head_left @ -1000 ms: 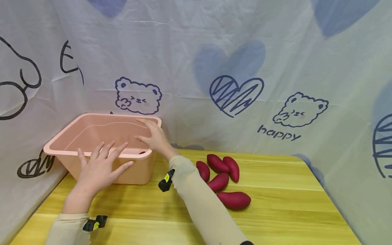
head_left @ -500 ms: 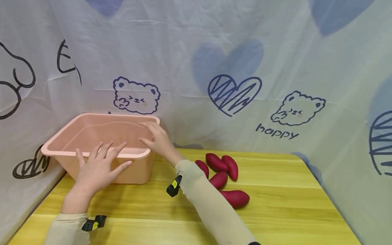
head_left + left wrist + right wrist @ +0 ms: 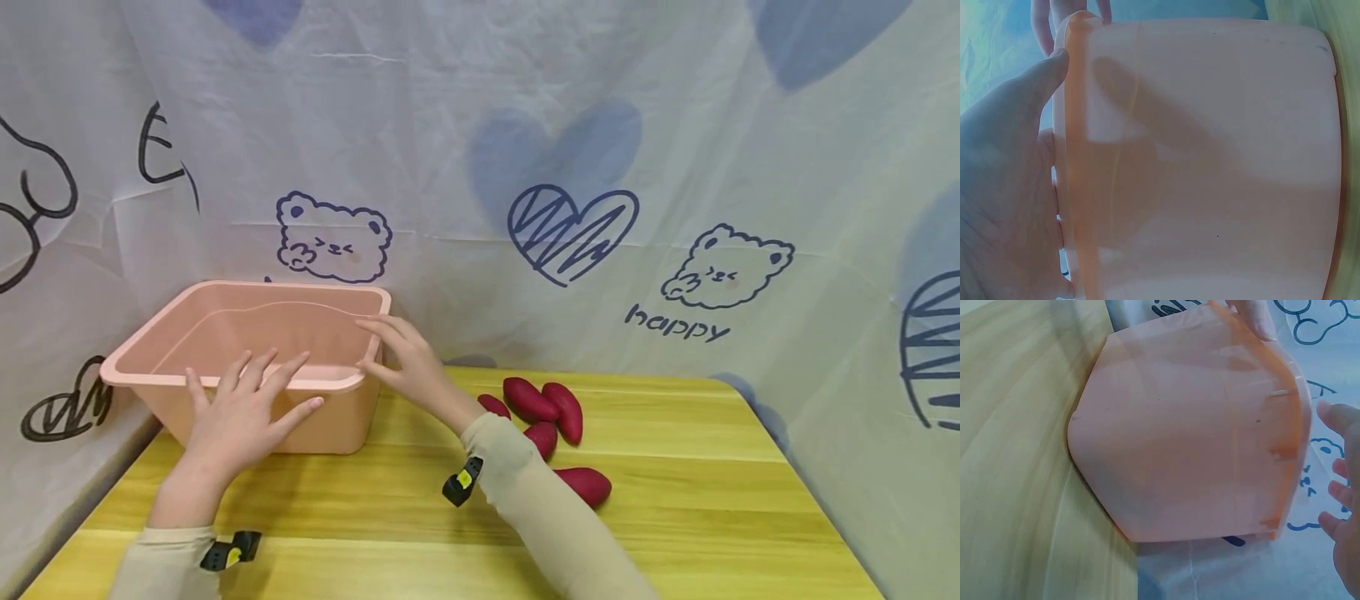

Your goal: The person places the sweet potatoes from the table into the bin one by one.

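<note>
A pink plastic basin (image 3: 330, 421) stands at the left of the table, its inner floor partly hidden by its front wall and my left hand. My left hand (image 3: 236, 421) lies at the basin's front rim with fingers spread; the left wrist view shows the thumb (image 3: 1047, 75) by the rim. Over the basin's right rim hovers my right hand (image 3: 416, 367), fingers extended and holding nothing. In the right wrist view its fingertips (image 3: 1330, 415) are apart from the rim. Several dark red sweet potatoes (image 3: 531, 400) lie right of the basin, some partly behind my right forearm.
The wooden table (image 3: 697, 467) extends to the right of the sweet potatoes. A white printed cloth (image 3: 465, 250) hangs behind and along both sides. The basin stands close to the cloth at the back left.
My right hand has drawn back rightward from inside the basin to above its right rim. A dark red bit seen inside the basin earlier is out of sight. My left hand stays put.
</note>
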Available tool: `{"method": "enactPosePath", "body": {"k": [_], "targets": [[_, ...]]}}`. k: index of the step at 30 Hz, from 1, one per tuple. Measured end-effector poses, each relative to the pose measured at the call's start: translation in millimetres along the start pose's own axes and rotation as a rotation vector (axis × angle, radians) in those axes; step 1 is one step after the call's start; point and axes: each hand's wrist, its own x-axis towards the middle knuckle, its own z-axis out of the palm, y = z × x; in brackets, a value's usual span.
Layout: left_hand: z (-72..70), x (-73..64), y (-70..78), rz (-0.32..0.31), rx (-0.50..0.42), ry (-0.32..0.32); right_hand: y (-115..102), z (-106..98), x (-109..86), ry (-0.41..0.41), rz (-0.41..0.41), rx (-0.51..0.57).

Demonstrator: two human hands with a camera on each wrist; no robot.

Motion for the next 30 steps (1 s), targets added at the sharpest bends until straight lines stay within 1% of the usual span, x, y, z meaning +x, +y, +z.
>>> {"method": "enactPosePath", "body": {"k": [4, 10, 19, 25, 30], "targets": [[-1.0, -1.1, 0.2, -0.006, -0.008, 0.002, 1.3, -10.2, -12.2, -0.009, -0.016, -0.026], [-1.8, -1.4, 0.3, -0.003, -0.007, 0.003, 1.2, -27.9, -31.7, -0.022, -0.002, -0.077], [-2.1, 0.3, 1.5, -0.003, -0.007, -0.011, 4.3, -54.5, -62.3, -0.103, -0.001, -0.165], [-2.2, 1.0, 1.8, -0.004, -0.008, -0.011, 6.7, -75.0, -82.2, -0.135, 0.063, -0.187], [-3.0, 0.8, 1.6, -0.003, -0.007, -0.006, 15.4, -88.0, -100.5, -0.149, 0.107, -0.190]]}}
